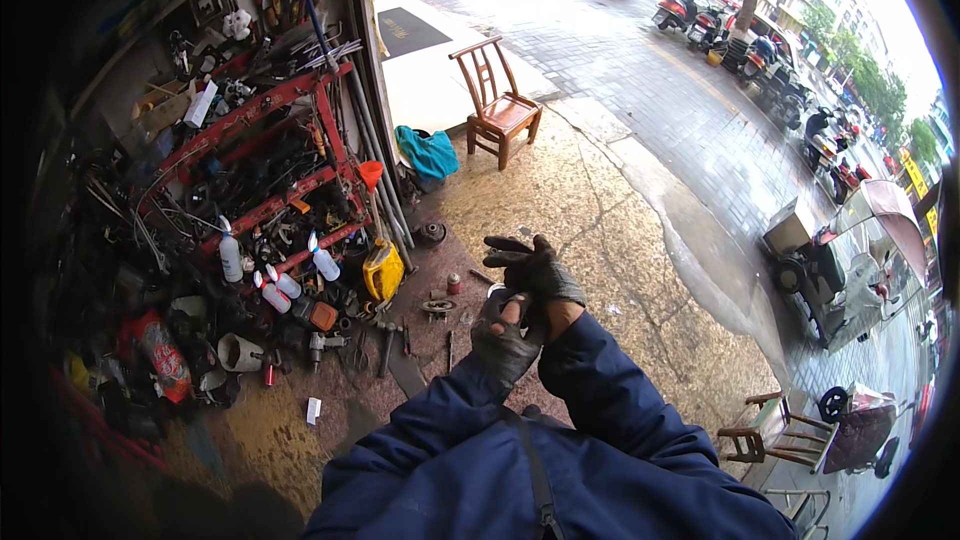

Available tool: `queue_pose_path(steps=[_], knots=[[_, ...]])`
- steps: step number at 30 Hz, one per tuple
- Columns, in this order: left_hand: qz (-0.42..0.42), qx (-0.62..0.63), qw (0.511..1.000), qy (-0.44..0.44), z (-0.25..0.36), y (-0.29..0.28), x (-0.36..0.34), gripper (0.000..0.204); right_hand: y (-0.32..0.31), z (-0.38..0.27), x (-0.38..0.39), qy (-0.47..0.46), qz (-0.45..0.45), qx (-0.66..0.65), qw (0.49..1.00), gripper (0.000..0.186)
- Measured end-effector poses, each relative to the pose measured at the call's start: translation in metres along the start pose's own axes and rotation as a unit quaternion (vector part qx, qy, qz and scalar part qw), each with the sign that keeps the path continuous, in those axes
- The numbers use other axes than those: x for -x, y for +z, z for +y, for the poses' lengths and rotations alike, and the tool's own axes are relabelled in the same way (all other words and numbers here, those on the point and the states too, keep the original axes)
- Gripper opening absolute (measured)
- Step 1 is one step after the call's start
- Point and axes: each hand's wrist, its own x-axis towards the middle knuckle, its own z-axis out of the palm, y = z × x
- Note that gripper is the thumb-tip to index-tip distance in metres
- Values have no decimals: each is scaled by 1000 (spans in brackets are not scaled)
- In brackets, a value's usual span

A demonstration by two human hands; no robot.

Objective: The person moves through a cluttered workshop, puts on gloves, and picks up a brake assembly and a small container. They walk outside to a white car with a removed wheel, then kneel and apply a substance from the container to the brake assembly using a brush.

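two gloves (495, 355) mostly hide left hand (508, 335) and right hand (543, 275).

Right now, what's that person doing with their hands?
The person in the dark blue jacket has both hands together, in dark gloves. The left hand is up against the base of the right hand, which is open; I can't see whether the left grips anything. Tools lie on the floor, and a cluttered red rack stands to the left.

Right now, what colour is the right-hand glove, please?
The glove looks blackish grey, seen in the head view.
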Motion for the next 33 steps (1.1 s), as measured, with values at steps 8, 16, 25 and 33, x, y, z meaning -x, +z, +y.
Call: queue_pose_path(steps=[8, 16, 25, 33], knots=[[-154, 282, 946, -38, 1, -3, 14, 13, -46, 43, -3, -296, -41, 361, 883, 27], [-169, 291, 941, -34, -8, 6, 48, 18, -59, 71, -4, -377, -153, 610, 680, 26], [-252, 255, 931, -63, -14, 1, 59, 11, -25, 63, 4, -22, -136, 475, 869, 67], [-201, 267, 916, -223, -24, -22, 44, 19, -9, 64, -3, -16, -243, -217, 945, 61]])
